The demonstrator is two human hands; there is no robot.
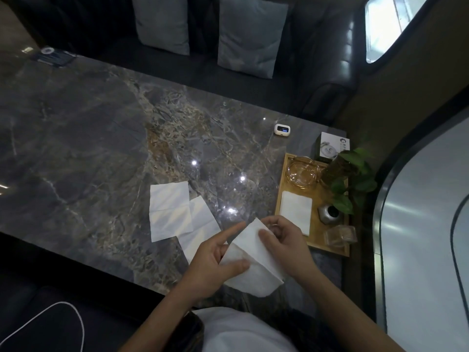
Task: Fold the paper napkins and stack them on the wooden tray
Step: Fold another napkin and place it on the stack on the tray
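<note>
Both hands hold a white paper napkin [253,262] just above the dark marble bench [101,148], likely mid-fold; the left hand [215,260] pinches its near edge, the right hand [281,240] pinches the far corner; a folded white napkin [295,214] already lies on the wooden tray [314,240]; two flat unfolded napkins [172,212] wait to the left.

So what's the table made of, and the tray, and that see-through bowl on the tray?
The table looks like polished marble or stone: grey with pale and brown veins, and shiny enough to mirror lights. The tray looks like light wood, matte and yellowish, with a raised rim. The bowl seems to be clear, amber-tinted glass, though it could be plastic; it glints and you can see through it.
</note>
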